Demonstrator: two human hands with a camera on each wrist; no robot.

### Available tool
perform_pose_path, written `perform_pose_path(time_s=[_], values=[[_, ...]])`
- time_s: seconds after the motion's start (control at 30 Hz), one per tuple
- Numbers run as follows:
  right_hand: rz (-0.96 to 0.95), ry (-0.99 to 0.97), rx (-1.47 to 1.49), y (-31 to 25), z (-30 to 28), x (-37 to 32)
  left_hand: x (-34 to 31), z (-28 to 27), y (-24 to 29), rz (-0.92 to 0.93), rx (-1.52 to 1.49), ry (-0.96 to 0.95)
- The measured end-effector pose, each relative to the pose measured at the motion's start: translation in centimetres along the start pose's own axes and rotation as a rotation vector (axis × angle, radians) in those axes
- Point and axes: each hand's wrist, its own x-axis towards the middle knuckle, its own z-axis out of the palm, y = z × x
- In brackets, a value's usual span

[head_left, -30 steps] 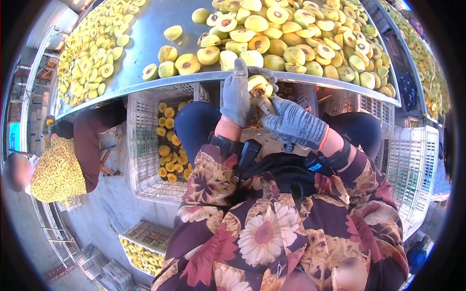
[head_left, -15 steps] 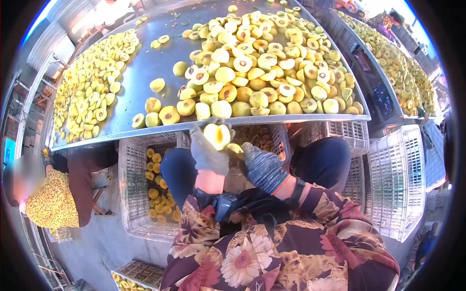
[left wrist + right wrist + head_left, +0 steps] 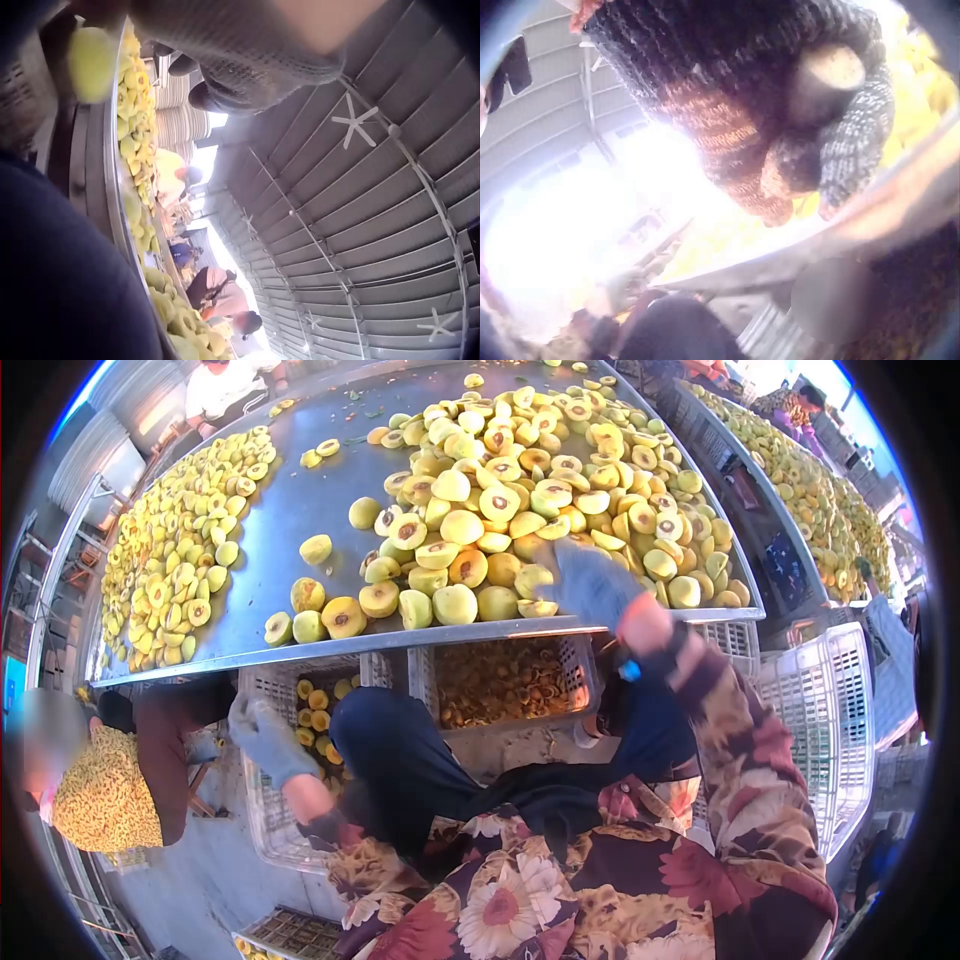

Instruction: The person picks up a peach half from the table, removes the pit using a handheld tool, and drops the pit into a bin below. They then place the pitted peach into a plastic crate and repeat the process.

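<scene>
My gloved left hand [image 3: 265, 735] is over the left crate [image 3: 262, 810], its fingers loosely bent and holding nothing. Pitted yellow peach halves [image 3: 318, 720] lie in that crate. Apart from the fingers, a blurred green-yellow peach half [image 3: 91, 64] appears in the left wrist view. My gloved right hand [image 3: 595, 580] reaches over the table's front edge, fingertips at the near side of a heap of peach halves [image 3: 500, 502]. In the right wrist view its fingers curl round a tool with a round wooden handle end [image 3: 836, 69]; the working end is hidden.
The metal table [image 3: 330, 490] bears a second heap of halves [image 3: 180, 550] on its left. Beneath the front edge stands a crate of brown scraps [image 3: 500, 680]. A white crate [image 3: 830, 730] is at right. Another person [image 3: 110, 790] sits at left.
The hands were together over the scrap crate with a peach half and the tool. Since then, the left has gone left, over the crate of halves, and the right forward to the heap.
</scene>
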Motion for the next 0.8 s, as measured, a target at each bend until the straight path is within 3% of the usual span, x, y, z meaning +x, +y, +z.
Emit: perform_pose_path(time_s=[0.03,0.07,0.1,0.17,0.23,0.3,0.43,0.57,0.6,0.7,0.73,0.77,0.8], values=[[0.168,-0.04,0.096,-1.1,-1.8,2.4,-1.3,1.0,1.2,-0.05,-0.047,-0.072],[0.258,0.048,0.091,0.4,-0.1,5.8,-3.2,2.8,3.1,-0.098,-0.097,-0.141],[0.129,0.068,0.031,1.5,0.9,8.8,-4.7,4.1,4.4,-0.144,-0.149,-0.209],[0.162,0.106,0.111,0.9,1.2,12.2,-6.4,5.7,5.1,-0.118,-0.16,-0.298],[0.414,-0.065,0.199,0.3,1.1,14.3,-6.8,6.9,5.3,-0.109,-0.199,-0.381],[0.407,-0.074,0.105,0.8,2.5,16.3,-7.4,7.8,5.4,-0.124,-0.278,-0.457],[0.315,-0.057,0.026,1.3,2.0,15.8,-9.1,9.8,6.6,-0.191,-0.259,-0.578],[0.245,0.08,-0.012,1.9,2.7,14.5,-10.9,10.7,6.5,-0.345,-0.383,-0.746],[0.23,0.109,-0.018,1.8,2.6,13.8,-11.1,11.0,6.0,-0.312,-0.394,-0.778],[0.075,0.087,-0.089,-0.7,0.5,9.6,-11.8,11.6,6.2,-0.484,-0.446,-0.861],[-0.008,0.171,-0.032,-1.8,0.1,7.6,-12.0,11.9,6.1,-0.515,-0.461,-0.91],[-0.21,0.281,-0.068,-3.4,-0.3,5.5,-12.0,12.2,5.9,-0.616,-0.481,-0.954],[-0.183,0.18,0.013,-4.9,-1.2,3.3,-12.0,12.5,5.5,-0.719,-0.499,-0.989]])
